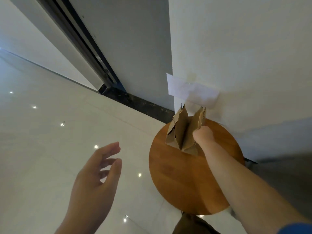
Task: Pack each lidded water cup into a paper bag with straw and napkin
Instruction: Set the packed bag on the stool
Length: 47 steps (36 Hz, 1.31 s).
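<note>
**Head view.** Your right hand [203,135] is closed in a fist round the upper edge of the brown paper bag [181,134], on the side where a twine handle shows. It holds the bag upright over the round wooden stool top [182,179], which stands against the white wall [236,48]. A grip at the top keeps the mouth upward and leaves the creased gusset sides free. Whether the base rests on the wood or hangs just above it cannot be told. The mouth looks narrow rather than spread, so the contents are hidden, and no cup, straw or napkin is visible anywhere. Your left hand [96,173] holds nothing. Its fingers are loosely extended and apart above the glossy tiled floor [50,132], well apart from the bag, probably kept free for the next reach. A white paper sheet [190,92] is fixed round the wall corner just behind the bag. Whether this bag is packed or empty cannot be judged.
</note>
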{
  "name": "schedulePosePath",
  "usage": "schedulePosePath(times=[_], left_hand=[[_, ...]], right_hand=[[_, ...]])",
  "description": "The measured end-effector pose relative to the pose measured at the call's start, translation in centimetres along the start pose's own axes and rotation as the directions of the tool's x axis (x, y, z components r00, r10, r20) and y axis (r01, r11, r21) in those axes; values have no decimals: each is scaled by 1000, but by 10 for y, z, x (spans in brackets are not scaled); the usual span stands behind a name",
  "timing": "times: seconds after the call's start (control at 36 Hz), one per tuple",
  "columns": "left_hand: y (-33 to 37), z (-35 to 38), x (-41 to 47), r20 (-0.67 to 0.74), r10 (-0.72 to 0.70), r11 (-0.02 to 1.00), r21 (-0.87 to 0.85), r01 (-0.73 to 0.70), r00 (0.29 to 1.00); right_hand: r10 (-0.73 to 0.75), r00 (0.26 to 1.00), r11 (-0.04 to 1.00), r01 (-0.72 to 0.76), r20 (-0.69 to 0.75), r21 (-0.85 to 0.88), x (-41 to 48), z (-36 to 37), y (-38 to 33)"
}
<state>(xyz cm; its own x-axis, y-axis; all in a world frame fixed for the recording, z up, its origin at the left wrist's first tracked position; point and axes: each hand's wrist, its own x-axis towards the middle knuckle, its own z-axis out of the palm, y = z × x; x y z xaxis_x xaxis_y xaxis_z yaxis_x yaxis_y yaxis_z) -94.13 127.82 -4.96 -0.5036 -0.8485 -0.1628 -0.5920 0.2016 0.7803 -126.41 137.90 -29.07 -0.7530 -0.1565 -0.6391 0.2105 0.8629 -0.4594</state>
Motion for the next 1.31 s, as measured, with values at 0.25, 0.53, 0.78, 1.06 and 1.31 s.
schedulePosePath(times=[0.25, 0.53, 0.78, 1.06, 1.31], left_hand=[[-20, -23, 27, 68, 25, 1000, 1, -26, 997], [-27, -30, 45, 320, 305, 945, 17, -328, 897], [-19, 11, 0, 588, 554, 803, -191, -564, 590], [54, 75, -116, 675, 707, 585, -388, -712, 213], [99, 196, -257, 754, 656, 494, -407, -768, 23]], right_hand=[[29, 997, 999, -32, 78, 39, -2, 7, 6], [-146, 970, 988, 151, -195, 14, -125, -34, 42], [0, 833, 993, 63, -554, 95, -326, -76, 145], [264, 614, 942, 3, -744, 337, -451, -133, 279], [338, 623, 914, -40, -705, 403, -479, -153, 424]])
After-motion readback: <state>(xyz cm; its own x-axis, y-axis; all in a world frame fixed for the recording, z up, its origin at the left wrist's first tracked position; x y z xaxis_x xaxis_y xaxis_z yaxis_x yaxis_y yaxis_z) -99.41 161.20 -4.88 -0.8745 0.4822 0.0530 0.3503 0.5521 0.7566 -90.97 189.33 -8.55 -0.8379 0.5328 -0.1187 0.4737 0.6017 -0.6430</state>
